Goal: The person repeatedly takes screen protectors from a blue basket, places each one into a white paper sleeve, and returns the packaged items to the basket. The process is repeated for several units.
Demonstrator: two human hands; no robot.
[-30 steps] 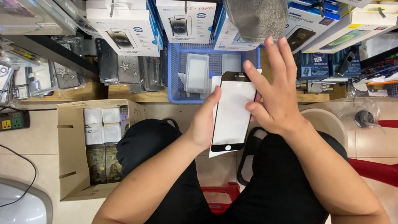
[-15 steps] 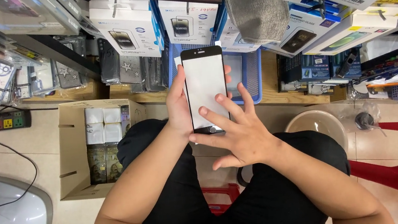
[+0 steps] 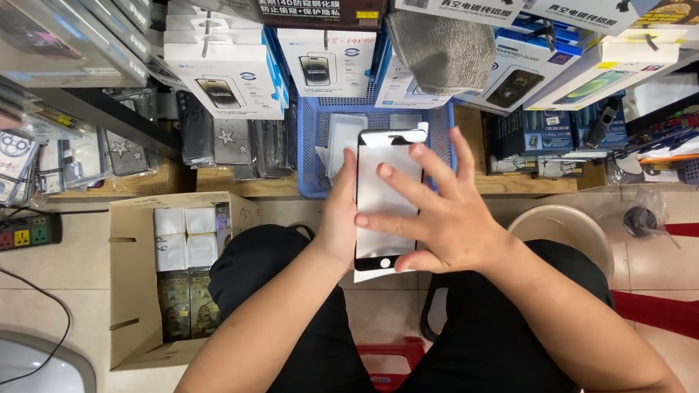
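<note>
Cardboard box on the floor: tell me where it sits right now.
In the head view the open cardboard box stands on the tiled floor at the person's left, beside the left knee, below the shelf of packages and right of the power strip.

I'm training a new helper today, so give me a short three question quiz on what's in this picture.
1. True or false: the left hand holds the phone-shaped panel by its edge.
2. Where do the right hand's fingers lie? A) flat across the panel's front B) inside the cardboard box C) on the power strip
3. What colour is the basket behind the panel?

Key: 1 true; 2 A; 3 blue.
</note>
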